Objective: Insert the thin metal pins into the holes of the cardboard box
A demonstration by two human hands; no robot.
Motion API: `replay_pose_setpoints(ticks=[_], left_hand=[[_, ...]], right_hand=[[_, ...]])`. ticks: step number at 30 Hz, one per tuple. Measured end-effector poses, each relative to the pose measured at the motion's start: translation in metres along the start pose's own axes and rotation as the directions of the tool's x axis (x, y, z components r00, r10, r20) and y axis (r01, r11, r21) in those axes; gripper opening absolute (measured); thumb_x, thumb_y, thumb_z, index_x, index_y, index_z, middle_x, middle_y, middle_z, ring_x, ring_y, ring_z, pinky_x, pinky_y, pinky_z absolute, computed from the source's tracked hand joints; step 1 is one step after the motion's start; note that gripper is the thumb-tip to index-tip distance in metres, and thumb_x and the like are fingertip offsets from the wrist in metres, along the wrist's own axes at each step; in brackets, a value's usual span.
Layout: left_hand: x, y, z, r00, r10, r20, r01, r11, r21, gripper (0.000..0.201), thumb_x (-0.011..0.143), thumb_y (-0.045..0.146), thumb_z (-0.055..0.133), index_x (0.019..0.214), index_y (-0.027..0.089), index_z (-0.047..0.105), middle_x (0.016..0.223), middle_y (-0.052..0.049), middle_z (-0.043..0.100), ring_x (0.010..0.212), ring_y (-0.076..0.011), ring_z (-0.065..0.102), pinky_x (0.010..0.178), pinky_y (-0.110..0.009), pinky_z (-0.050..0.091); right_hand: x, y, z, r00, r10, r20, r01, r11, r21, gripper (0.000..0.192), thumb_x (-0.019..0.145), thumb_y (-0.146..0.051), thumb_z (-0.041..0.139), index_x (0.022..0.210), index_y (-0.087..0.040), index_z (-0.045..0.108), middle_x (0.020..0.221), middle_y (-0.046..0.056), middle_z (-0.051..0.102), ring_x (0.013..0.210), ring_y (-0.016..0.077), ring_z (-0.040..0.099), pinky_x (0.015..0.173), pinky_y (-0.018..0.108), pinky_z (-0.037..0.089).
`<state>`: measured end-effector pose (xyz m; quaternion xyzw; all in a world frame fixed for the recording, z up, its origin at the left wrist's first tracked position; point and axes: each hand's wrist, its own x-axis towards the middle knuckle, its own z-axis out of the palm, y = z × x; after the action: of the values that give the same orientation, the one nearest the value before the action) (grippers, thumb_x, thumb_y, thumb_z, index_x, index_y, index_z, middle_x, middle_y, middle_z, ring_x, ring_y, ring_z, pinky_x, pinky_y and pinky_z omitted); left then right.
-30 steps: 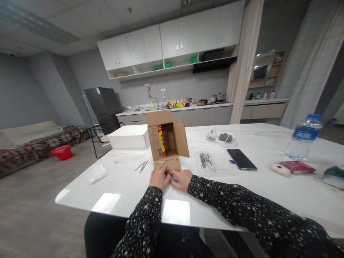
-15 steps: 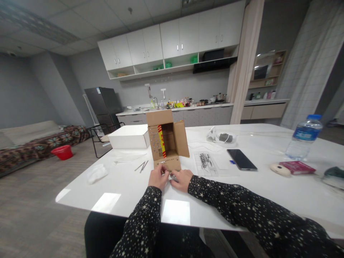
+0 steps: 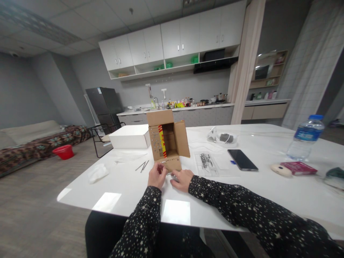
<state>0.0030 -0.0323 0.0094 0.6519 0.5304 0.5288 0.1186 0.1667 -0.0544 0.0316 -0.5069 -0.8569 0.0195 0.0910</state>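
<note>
An open cardboard box (image 3: 156,143) stands on the table, its mouth facing me and a red-and-yellow tape strip down its front. A row of small holes and dots runs across its lower flap (image 3: 173,164), which lies toward me. My left hand (image 3: 157,176) is at the flap's left part, thumb and fingers pinched together; what they hold is too small to make out. At the flap's near edge my right hand (image 3: 183,180) rests with fingers curled, their tips by a thin metallic piece (image 3: 169,173). Two thin metal tweezers-like tools (image 3: 144,166) lie to the left.
Left are a white box (image 3: 129,138) and crumpled tissue (image 3: 98,173). Right are a clear tray of small dark pieces (image 3: 205,162), a phone (image 3: 242,159), a maroon packet (image 3: 298,167) and a water bottle (image 3: 306,138). White cabling and a headset-like item (image 3: 225,138) lie behind.
My left hand has drawn slightly back and left from the flap's middle, widening the gap between the hands. My right hand stays almost where it was.
</note>
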Motion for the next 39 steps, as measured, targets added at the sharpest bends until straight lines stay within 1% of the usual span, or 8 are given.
replay_pose_setpoints(ticks=[3,6,12,20,26,35,39], left_hand=[[0.0,0.001,0.0,0.999,-0.009,-0.045,0.008,1.0,-0.019,0.013,0.075,0.031,0.052,0.078,0.019,0.053,0.065,0.002,0.057,0.057,-0.0108,0.051,0.058,-0.024,0.043],[0.0,0.0,0.0,0.999,-0.005,-0.031,0.004,1.0,-0.018,0.014,0.075,0.032,0.053,0.078,0.019,0.054,0.066,0.002,0.058,0.057,-0.011,0.052,0.059,-0.024,0.043],[0.001,-0.004,-0.002,0.999,0.0,-0.039,-0.001,1.0,-0.015,0.014,0.076,0.033,0.054,0.079,0.019,0.055,0.066,0.002,0.059,0.056,-0.0104,0.051,0.059,-0.024,0.044],[0.001,-0.004,-0.003,1.0,-0.008,0.016,0.008,1.0,0.016,0.014,0.075,0.033,0.054,0.079,0.019,0.056,0.068,0.001,0.061,0.053,-0.0099,0.05,0.059,-0.024,0.044],[0.002,-0.007,-0.001,0.998,-0.043,0.041,0.041,0.998,0.049,0.015,0.074,0.034,0.054,0.079,0.02,0.056,0.073,0.0,0.063,0.055,-0.0108,0.052,0.057,-0.025,0.044],[0.002,-0.01,0.001,0.996,0.003,0.084,-0.009,0.998,0.062,0.012,0.072,0.03,0.055,0.076,0.019,0.057,0.068,0.002,0.062,0.051,-0.0087,0.049,0.055,-0.022,0.043],[0.002,-0.011,0.001,0.994,0.016,0.105,-0.022,0.998,0.058,0.012,0.072,0.03,0.054,0.077,0.019,0.057,0.068,0.003,0.061,0.051,-0.0085,0.049,0.056,-0.022,0.043]], right_hand=[[-0.001,0.0,-0.001,1.0,-0.007,-0.005,0.007,1.0,0.0,0.041,0.087,-0.048,0.037,0.113,-0.024,0.056,0.094,0.006,0.069,0.08,0.0215,0.064,0.065,0.029,0.037],[-0.002,0.0,-0.001,1.0,-0.003,-0.007,0.003,1.0,0.001,0.041,0.087,-0.048,0.036,0.114,-0.024,0.056,0.092,0.007,0.069,0.08,0.0219,0.064,0.065,0.029,0.037],[0.0,0.0,0.002,1.0,-0.005,-0.009,0.005,1.0,0.004,0.04,0.087,-0.048,0.037,0.114,-0.024,0.056,0.094,0.006,0.069,0.08,0.0216,0.063,0.067,0.029,0.037],[-0.001,0.0,-0.001,1.0,-0.007,-0.01,0.007,1.0,0.007,0.038,0.087,-0.047,0.038,0.112,-0.024,0.056,0.092,0.006,0.069,0.078,0.0212,0.064,0.064,0.029,0.037],[-0.002,-0.002,-0.004,1.0,-0.009,-0.009,0.009,1.0,0.017,0.038,0.087,-0.046,0.038,0.112,-0.024,0.056,0.093,0.007,0.069,0.08,0.0223,0.064,0.064,0.029,0.037],[-0.003,-0.003,-0.007,1.0,-0.01,0.008,0.01,1.0,0.013,0.039,0.087,-0.046,0.038,0.114,-0.024,0.056,0.096,0.007,0.069,0.081,0.0215,0.064,0.066,0.029,0.038],[-0.003,-0.002,-0.006,1.0,-0.009,0.009,0.009,1.0,0.009,0.04,0.088,-0.047,0.037,0.115,-0.024,0.055,0.096,0.007,0.069,0.081,0.0216,0.064,0.066,0.029,0.038]])
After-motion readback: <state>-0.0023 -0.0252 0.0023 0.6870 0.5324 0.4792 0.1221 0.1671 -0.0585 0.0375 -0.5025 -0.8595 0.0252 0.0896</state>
